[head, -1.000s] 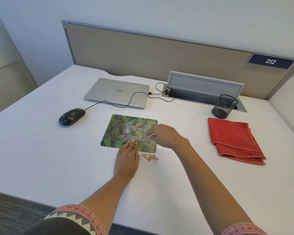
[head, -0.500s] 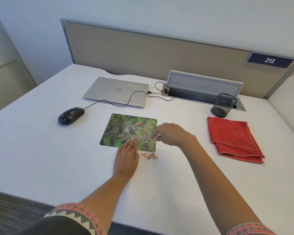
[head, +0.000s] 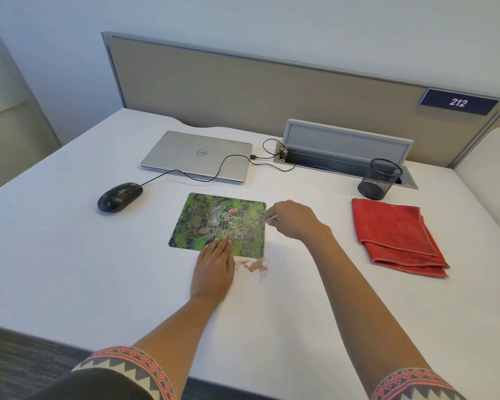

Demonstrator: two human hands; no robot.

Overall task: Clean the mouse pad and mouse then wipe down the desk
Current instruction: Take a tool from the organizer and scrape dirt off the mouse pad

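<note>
A green Logitech mouse pad (head: 214, 217) lies flat on the white desk (head: 70, 269). My left hand (head: 213, 269) presses flat on the pad's near edge, fingers together. My right hand (head: 293, 220) hovers at the pad's right edge, pinching a small thin white stick (head: 271, 218). A little heap of brown crumbs (head: 253, 266) lies on the desk just below the pad's near right corner. The black wired mouse (head: 119, 196), speckled with dirt, sits to the left of the pad. A folded red cloth (head: 396, 235) lies to the right.
A shut silver laptop (head: 197, 155) lies behind the pad, the mouse cable running to it. A black mesh pen cup (head: 380, 179) stands by an open cable box (head: 344, 145). A beige partition closes the back.
My right hand has slid from the middle of the pad's near part to its right edge, still pinching the stick. My left hand has stayed put.
</note>
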